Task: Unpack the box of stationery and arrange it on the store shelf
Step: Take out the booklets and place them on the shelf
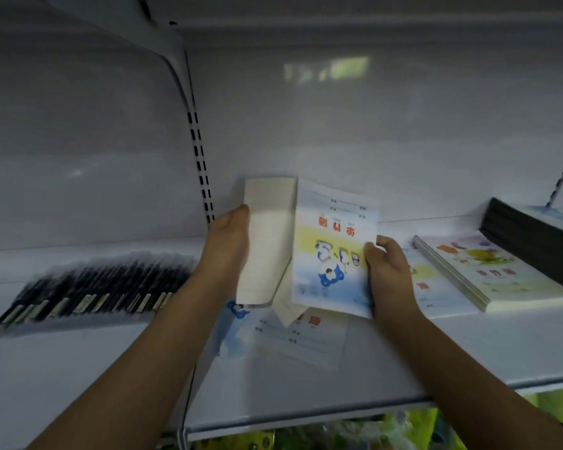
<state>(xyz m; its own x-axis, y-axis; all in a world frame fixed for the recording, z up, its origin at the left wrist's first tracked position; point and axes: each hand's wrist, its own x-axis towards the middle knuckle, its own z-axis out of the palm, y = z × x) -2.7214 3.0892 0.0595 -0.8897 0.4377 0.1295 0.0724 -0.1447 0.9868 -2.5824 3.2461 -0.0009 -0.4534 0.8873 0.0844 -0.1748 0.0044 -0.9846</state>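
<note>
Both hands [228, 241] [387, 267] grip exercise books [332, 248] above white shelf [306, 384]; pens [95, 287] left.

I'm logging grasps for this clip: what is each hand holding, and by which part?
Left hand grips a batch of exercise books by its left edge; right hand pinches the blue-covered exercise book at its right edge.

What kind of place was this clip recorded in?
Probably a stationery shop aisle: white metal shelf with a slotted upright, a row of packaged pens laid out, and stacked exercise books.
</note>
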